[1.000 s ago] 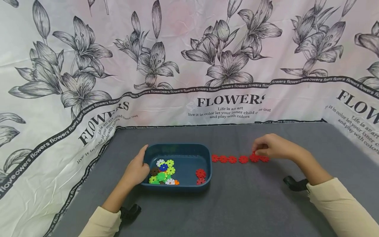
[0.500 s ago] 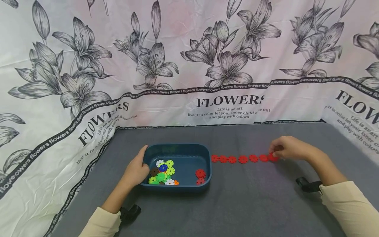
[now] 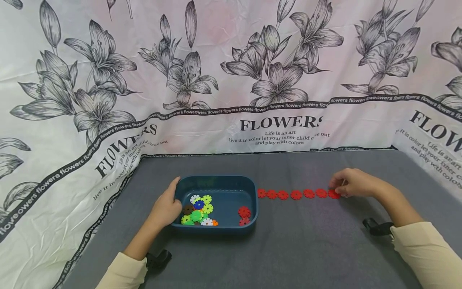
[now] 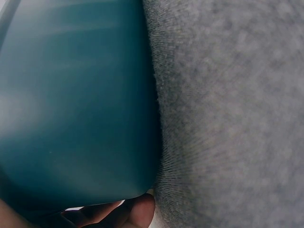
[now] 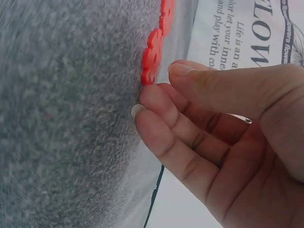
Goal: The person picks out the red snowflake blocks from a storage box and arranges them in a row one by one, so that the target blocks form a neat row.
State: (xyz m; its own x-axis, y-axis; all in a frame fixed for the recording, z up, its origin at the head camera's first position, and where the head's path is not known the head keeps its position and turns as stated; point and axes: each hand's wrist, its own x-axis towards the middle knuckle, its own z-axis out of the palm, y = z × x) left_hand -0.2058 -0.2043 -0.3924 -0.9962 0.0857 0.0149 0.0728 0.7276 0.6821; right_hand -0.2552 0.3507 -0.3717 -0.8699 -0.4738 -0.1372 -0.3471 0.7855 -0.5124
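Observation:
A dark blue plastic box (image 3: 216, 229) stands on the table in the head view. My left hand (image 3: 167, 206) grips its left end, the index finger lying along the rim. In the left wrist view the box's wall (image 4: 80, 104) fills the left side, with curled fingertips (image 4: 141, 211) at its end. From the box's right side runs a row of red flower-shaped plastic discs (image 3: 296, 195). My right hand (image 3: 359, 183) is at the row's right end, beside the last red disc (image 5: 153, 59). Its thumb and fingers are apart in the right wrist view, the fingertips touching the cloth near the disc.
Inside the box, flower discs in green, yellow, white, blue, brown and orange lie heaped at left (image 3: 196, 216). A few red discs (image 3: 244, 212) lie at its right end. Grey cloth (image 3: 288, 249) covers the table. A flower-printed curtain (image 3: 223, 80) hangs behind.
My right hand has moved right along the row, setting a red disc flat at its right end, and its fingers have loosened. The left hand and the box have stayed put.

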